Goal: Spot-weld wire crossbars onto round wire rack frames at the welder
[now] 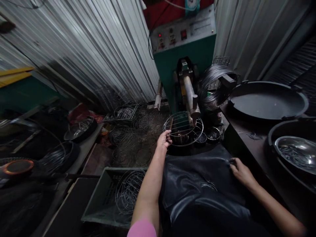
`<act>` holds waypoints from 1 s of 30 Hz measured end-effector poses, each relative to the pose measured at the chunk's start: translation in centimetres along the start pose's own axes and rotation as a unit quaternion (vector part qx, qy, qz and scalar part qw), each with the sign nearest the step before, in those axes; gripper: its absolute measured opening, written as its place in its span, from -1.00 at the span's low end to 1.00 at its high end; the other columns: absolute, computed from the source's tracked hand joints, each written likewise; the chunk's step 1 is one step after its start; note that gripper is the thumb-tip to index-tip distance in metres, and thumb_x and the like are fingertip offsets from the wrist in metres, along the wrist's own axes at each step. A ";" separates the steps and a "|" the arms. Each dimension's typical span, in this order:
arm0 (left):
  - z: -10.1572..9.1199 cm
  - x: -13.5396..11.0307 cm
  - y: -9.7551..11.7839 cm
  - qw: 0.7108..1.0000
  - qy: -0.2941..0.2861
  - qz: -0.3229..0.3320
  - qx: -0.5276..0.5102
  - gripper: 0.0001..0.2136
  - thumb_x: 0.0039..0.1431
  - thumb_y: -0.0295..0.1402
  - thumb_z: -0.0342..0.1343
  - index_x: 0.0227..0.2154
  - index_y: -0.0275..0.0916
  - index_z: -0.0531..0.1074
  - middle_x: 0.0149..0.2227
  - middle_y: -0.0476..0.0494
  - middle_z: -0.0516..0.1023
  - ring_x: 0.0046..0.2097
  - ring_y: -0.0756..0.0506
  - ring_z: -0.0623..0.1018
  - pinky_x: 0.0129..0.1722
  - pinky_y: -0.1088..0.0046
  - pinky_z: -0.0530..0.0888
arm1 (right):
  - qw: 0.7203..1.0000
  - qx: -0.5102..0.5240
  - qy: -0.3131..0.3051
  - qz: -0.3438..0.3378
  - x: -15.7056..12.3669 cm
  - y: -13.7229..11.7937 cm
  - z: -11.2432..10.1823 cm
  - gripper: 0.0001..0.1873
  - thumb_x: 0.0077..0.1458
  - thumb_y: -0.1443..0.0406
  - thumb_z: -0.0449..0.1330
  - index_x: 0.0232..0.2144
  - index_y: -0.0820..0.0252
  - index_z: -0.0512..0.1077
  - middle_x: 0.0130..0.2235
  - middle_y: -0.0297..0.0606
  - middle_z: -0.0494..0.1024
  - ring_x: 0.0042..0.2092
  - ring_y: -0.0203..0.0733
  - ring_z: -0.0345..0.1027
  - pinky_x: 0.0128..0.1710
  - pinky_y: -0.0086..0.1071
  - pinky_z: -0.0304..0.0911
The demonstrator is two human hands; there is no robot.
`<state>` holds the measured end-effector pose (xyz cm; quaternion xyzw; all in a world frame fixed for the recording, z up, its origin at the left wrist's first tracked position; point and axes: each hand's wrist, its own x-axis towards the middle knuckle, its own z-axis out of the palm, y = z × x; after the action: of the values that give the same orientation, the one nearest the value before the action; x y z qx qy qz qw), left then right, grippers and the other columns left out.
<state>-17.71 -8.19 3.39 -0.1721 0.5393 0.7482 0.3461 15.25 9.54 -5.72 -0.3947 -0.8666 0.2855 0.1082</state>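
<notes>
My left hand (165,139) is closed on the left rim of a round wire rack (184,135), which has thin parallel bars. The rack is held level under the metal electrode arm (190,92) of a green welding machine (159,62). My right hand (240,169) has its fingers pinched together at the right edge of a black apron (195,168) spread over my lap. What lies between those fingertips is too small to make out. A few short curved wires (208,185) rest on the apron.
A green plastic crate (92,200) with round wire racks (130,191) stands at lower left. Coiled wire (217,82) hangs right of the machine. On the right are a wide black pan (269,102) and a steel bowl (296,148) of small wire pieces.
</notes>
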 end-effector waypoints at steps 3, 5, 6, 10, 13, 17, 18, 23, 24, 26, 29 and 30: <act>0.8 -0.6 -0.6 0.999 -0.003 0.054 -0.001 -0.64 -0.37 -0.46 0.26 -0.58 -0.23 0.12 -0.69 0.23 0.06 -0.72 0.21 0.04 -0.74 0.67 -0.05 | 0.999 0.036 -0.011 0.021 -0.1 0.1 0.7 -0.92 -0.12 0.24 0.03 -0.49 0.09 0.28 -0.53 -0.28 0.48 -0.44 -0.10 0.42 -0.43 -0.33 0.29; 1.2 -1.0 -1.0 0.997 0.006 0.074 0.000 -0.62 -0.39 -0.44 0.28 -0.56 -0.23 0.12 -0.67 0.23 0.04 -0.71 0.21 0.03 -0.73 0.66 -0.07 | 0.995 0.087 -0.041 0.018 0.2 -0.7 0.5 -0.90 -0.14 0.21 0.08 -0.58 0.09 0.24 -0.60 -0.34 0.43 -0.51 -0.14 0.37 -0.52 -0.36 0.24; 1.3 -1.1 -1.2 0.997 0.011 0.082 0.001 -0.61 -0.40 -0.42 0.29 -0.55 -0.22 0.13 -0.67 0.23 0.04 -0.70 0.21 0.02 -0.72 0.66 -0.07 | 0.989 0.131 -0.063 0.016 0.5 -1.5 0.2 -0.85 -0.13 0.19 0.10 -0.60 0.09 0.23 -0.62 -0.35 0.40 -0.54 -0.17 0.34 -0.55 -0.38 0.22; 1.8 -1.5 -1.6 0.993 0.033 0.113 0.003 -0.59 -0.42 -0.39 0.29 -0.49 -0.22 0.17 -0.64 0.22 0.08 -0.69 0.20 0.04 -0.72 0.65 -0.07 | 0.932 0.345 -0.114 -0.016 2.3 -7.4 -1.6 -0.72 -0.01 0.05 0.11 -0.40 0.14 0.31 -0.50 -0.32 0.47 -0.49 -0.23 0.37 -0.50 -0.41 0.28; 2.2 -1.5 -1.8 0.991 0.039 0.130 0.008 -0.61 -0.40 -0.40 0.26 -0.47 -0.21 0.19 -0.62 0.20 0.10 -0.68 0.19 0.07 -0.73 0.64 -0.06 | 0.900 0.422 -0.092 -0.058 3.9 -12.6 -1.8 -0.60 -0.01 0.02 0.13 -0.21 0.16 0.31 -0.31 -0.20 0.52 -0.36 -0.19 0.44 -0.36 -0.35 0.35; 2.5 -1.3 -1.8 0.988 0.052 0.145 0.015 -0.63 -0.38 -0.39 0.24 -0.43 -0.22 0.24 -0.59 0.16 0.17 -0.67 0.17 0.13 -0.74 0.64 -0.02 | 0.898 0.424 -0.068 -0.101 6.0 -16.5 0.0 -0.62 -0.01 0.01 0.12 -0.29 0.16 0.35 -0.32 -0.19 0.53 -0.36 -0.15 0.45 -0.45 -0.35 0.36; 2.5 -1.2 -1.7 0.987 0.053 0.150 0.017 -0.63 -0.38 -0.39 0.24 -0.41 -0.22 0.25 -0.58 0.14 0.21 -0.67 0.16 0.14 -0.74 0.64 -0.01 | 0.905 0.406 -0.065 -0.109 6.4 -16.7 0.5 -0.64 -0.01 0.01 0.11 -0.31 0.17 0.36 -0.36 -0.21 0.53 -0.38 -0.16 0.44 -0.48 -0.36 0.34; 2.5 -1.0 -1.4 0.985 0.041 0.169 0.017 -0.59 -0.37 -0.41 0.24 -0.34 -0.21 0.28 -0.55 0.12 0.27 -0.67 0.18 0.11 -0.73 0.64 -0.02 | 0.930 0.328 -0.073 -0.152 7.5 -16.1 1.4 -0.71 0.02 0.09 0.08 -0.33 0.16 0.39 -0.51 -0.30 0.52 -0.48 -0.22 0.38 -0.52 -0.39 0.28; 2.5 -1.0 -1.4 0.985 0.039 0.170 0.015 -0.59 -0.38 -0.41 0.24 -0.34 -0.21 0.28 -0.54 0.12 0.28 -0.67 0.18 0.11 -0.73 0.64 -0.03 | 0.933 0.314 -0.077 -0.158 7.7 -16.0 1.3 -0.72 0.02 0.10 0.08 -0.33 0.16 0.40 -0.52 -0.31 0.51 -0.51 -0.24 0.37 -0.52 -0.39 0.27; 2.6 -0.9 -1.5 0.985 0.036 0.170 0.011 -0.57 -0.38 -0.41 0.24 -0.32 -0.20 0.28 -0.53 0.12 0.28 -0.67 0.19 0.11 -0.72 0.65 -0.04 | 0.938 0.291 -0.087 -0.167 7.9 -15.9 1.0 -0.75 0.01 0.12 0.08 -0.35 0.16 0.40 -0.54 -0.33 0.51 -0.53 -0.25 0.35 -0.54 -0.41 0.25; 2.7 -0.7 -1.7 0.985 0.037 0.166 0.010 -0.55 -0.38 -0.40 0.24 -0.30 -0.20 0.29 -0.53 0.13 0.28 -0.67 0.19 0.11 -0.72 0.65 -0.04 | 0.940 0.290 -0.094 -0.154 8.2 -16.0 0.6 -0.76 0.00 0.13 0.08 -0.35 0.15 0.40 -0.55 -0.34 0.51 -0.52 -0.24 0.37 -0.55 -0.41 0.25; 2.7 -0.7 -1.8 0.985 0.039 0.165 0.011 -0.55 -0.37 -0.39 0.24 -0.29 -0.20 0.29 -0.52 0.12 0.29 -0.66 0.19 0.11 -0.72 0.65 -0.03 | 0.939 0.299 -0.093 -0.144 8.3 -16.1 0.5 -0.75 0.00 0.12 0.08 -0.35 0.15 0.39 -0.55 -0.33 0.51 -0.52 -0.23 0.38 -0.55 -0.41 0.26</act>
<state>-15.68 -5.59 3.55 -0.1058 0.5814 0.7818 0.1986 -0.48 7.03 2.85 -0.1863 -0.7950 0.5484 0.1801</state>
